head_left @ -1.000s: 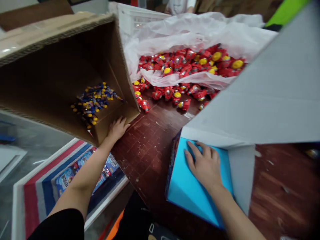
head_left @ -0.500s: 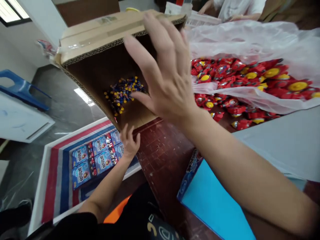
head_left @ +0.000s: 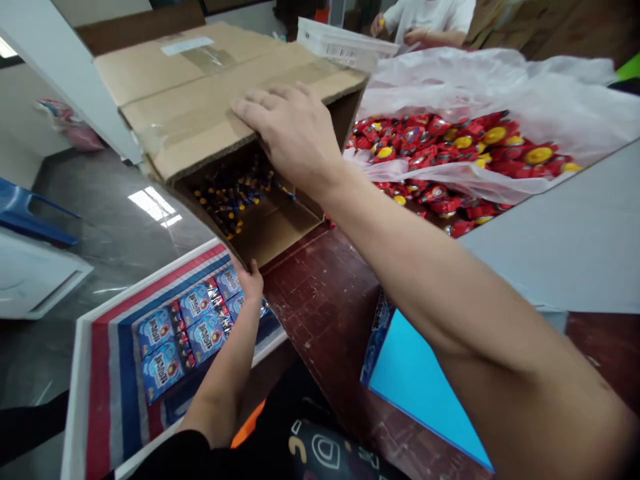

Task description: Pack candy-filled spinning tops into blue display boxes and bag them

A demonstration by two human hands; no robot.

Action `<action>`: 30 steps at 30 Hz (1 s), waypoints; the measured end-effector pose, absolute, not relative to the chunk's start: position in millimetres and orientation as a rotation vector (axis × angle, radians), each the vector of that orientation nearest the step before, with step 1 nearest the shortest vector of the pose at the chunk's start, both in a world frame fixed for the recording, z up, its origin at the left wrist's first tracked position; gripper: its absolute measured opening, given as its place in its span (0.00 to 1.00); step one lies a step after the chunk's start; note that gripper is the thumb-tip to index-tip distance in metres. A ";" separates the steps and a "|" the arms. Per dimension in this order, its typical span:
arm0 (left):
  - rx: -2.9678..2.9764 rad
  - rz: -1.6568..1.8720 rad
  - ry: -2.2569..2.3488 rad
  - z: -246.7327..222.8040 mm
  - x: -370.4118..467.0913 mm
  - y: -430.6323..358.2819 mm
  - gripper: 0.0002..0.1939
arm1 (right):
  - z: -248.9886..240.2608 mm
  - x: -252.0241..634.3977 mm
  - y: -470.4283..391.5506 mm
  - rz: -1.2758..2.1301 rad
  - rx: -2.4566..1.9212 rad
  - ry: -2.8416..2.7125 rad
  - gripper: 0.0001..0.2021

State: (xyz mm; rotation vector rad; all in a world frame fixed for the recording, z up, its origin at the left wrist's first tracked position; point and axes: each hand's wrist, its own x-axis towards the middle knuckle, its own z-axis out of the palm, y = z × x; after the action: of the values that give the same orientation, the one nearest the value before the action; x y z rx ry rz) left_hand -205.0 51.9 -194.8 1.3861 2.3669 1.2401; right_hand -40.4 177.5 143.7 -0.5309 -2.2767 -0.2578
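Note:
A cardboard box [head_left: 150, 127] rests on its side on the dark red tabletop, its open mouth towards me. Small blue candies with yellow ends [head_left: 233, 203] lie heaped inside it. My right hand [head_left: 295, 130] lies over the box's upper front edge, fingers on the top panel; the thumb is hidden. Down at the lower front corner, my left hand [head_left: 251, 280] grips the box, with its thumb up and its other fingers mostly out of sight behind the cardboard.
Red candies with yellow parts [head_left: 425, 143] fill a plastic-lined carton [head_left: 575, 247] at right. A bright blue box [head_left: 420, 387] lies on the table [head_left: 315, 300] near me. Blue printed packs [head_left: 205, 333] sit in a striped-lined tray [head_left: 103, 373] at lower left. Another person [head_left: 430, 23] works behind a white basket [head_left: 345, 47].
My right hand has come down from the air onto the box's top edge. My left hand has closed on the lower corner. The box's top panel now shows more, and its mouth is tipped lower.

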 end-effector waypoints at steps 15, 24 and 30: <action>0.904 1.726 2.219 -207.3 -197.4 46.7 0.39 | 142.6 -42.3 158.9 -0.156 -0.795 -2.384 0.27; 0.881 1.731 2.215 -218.3 -197.5 44.7 0.36 | 142.4 -30.4 152.1 -0.197 -0.891 -2.418 0.27; 0.808 1.759 2.183 -230.9 -195.8 41.3 0.28 | 101.4 -2.6 101.6 -0.343 -0.704 -2.186 0.27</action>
State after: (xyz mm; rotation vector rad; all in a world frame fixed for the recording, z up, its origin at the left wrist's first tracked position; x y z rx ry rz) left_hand -195.8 41.3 -230.9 0.8085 2.1832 1.7594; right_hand -2.6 101.6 101.4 -0.7044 -2.1860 -0.3430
